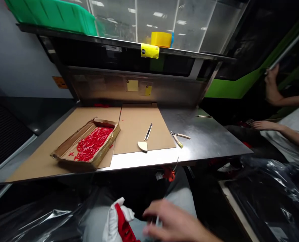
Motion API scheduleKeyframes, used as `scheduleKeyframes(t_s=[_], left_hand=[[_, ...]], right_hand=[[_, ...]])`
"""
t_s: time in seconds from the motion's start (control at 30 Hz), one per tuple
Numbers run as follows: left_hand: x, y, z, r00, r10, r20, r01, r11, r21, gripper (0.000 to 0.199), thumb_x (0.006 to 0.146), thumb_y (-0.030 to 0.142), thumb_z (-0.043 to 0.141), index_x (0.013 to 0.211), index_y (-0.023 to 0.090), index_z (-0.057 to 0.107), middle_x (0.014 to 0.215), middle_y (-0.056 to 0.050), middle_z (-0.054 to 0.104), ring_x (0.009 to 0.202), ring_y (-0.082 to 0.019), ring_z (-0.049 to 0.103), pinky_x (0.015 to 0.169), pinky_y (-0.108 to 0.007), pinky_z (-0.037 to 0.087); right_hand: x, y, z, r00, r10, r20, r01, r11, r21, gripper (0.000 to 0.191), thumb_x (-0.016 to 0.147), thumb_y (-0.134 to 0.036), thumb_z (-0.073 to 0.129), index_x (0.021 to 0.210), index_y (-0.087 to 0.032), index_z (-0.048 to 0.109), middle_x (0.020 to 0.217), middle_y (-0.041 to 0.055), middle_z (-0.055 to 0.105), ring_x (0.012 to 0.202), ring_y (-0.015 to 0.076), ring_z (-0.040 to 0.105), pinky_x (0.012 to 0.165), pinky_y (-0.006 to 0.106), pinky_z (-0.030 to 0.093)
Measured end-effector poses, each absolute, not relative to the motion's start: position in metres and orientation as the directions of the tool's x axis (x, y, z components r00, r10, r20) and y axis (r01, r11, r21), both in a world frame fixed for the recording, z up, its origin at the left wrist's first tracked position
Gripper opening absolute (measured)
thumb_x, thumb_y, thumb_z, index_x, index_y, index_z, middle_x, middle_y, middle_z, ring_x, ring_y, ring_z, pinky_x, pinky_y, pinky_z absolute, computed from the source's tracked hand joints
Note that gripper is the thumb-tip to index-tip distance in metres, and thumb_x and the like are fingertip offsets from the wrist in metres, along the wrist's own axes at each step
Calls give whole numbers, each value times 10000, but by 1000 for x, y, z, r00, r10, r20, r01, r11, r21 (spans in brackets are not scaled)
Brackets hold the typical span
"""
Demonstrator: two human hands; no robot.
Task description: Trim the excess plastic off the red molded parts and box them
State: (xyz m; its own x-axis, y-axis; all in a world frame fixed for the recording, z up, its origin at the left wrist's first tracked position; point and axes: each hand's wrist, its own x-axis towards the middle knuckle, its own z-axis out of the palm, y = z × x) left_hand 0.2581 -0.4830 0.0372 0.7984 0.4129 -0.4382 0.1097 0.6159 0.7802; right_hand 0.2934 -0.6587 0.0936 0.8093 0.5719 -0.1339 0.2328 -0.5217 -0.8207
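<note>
My left hand [114, 220], in a white glove, is closed around a red part [124, 225] above my lap. To its right is my bare right hand [164, 218], blurred, with its fingers curled; something small and dark shows near the fingertips, too smeared to name. Further up, an orange-red object [169, 174] with a thin metal tip lies at the table's front edge. A knife [148, 131] and a cream wedge-shaped piece [142, 146] rest on the cardboard [131, 121].
A cardboard box [96, 160] of small red pieces stands at the left on the metal table [202, 141]. Pliers [180, 137] lie right of the cardboard. Above is a shelf with a green bin [53, 15]. A person [285, 131] sits at the right near black plastic [272, 198].
</note>
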Motion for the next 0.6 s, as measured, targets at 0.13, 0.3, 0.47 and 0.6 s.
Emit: scheduleKeyframes(t_s=[0.13, 0.3, 0.47, 0.6], left_hand=[[268, -457, 77, 871, 307, -384, 78, 684, 725, 424, 841, 500, 658, 1127, 190, 627, 619, 47, 464, 530, -92, 436, 534, -218, 428], [274, -441, 129, 948, 83, -306, 87, 861, 502, 288, 940, 210, 519, 1218, 189, 591, 773, 1, 463, 627, -96, 466, 596, -226, 442], [279, -432, 142, 966, -91, -241, 155, 953, 259, 254, 969, 230, 454, 1164, 241, 616, 742, 15, 390, 566, -74, 399, 550, -193, 383], [281, -434, 135, 971, -104, -216, 159, 954, 253, 234, 958, 248, 468, 1135, 262, 620, 735, 16, 388, 547, -76, 380, 525, -189, 344]], right_hand=[[396, -724, 134, 993, 116, 0, 102, -870, -482, 430, 997, -427, 336, 1090, -185, 679, 1072, 113, 680, 989, 218, 627, 903, 361, 458], [477, -772, 122, 998, -66, 3, -63, -966, -252, 531, 887, -459, 553, 1211, -40, 577, 1234, 335, 534, 1148, 438, 532, 932, 633, 345], [465, -759, 129, 992, 107, 71, 119, -972, -202, 555, 1001, -445, 287, 1270, -24, 529, 1237, 346, 502, 1144, 371, 548, 930, 550, 382], [412, -717, 161, 848, 519, 109, 528, -807, -265, 410, 1007, -416, 372, 1341, -214, 496, 1294, 143, 550, 1119, 197, 570, 943, 320, 443]])
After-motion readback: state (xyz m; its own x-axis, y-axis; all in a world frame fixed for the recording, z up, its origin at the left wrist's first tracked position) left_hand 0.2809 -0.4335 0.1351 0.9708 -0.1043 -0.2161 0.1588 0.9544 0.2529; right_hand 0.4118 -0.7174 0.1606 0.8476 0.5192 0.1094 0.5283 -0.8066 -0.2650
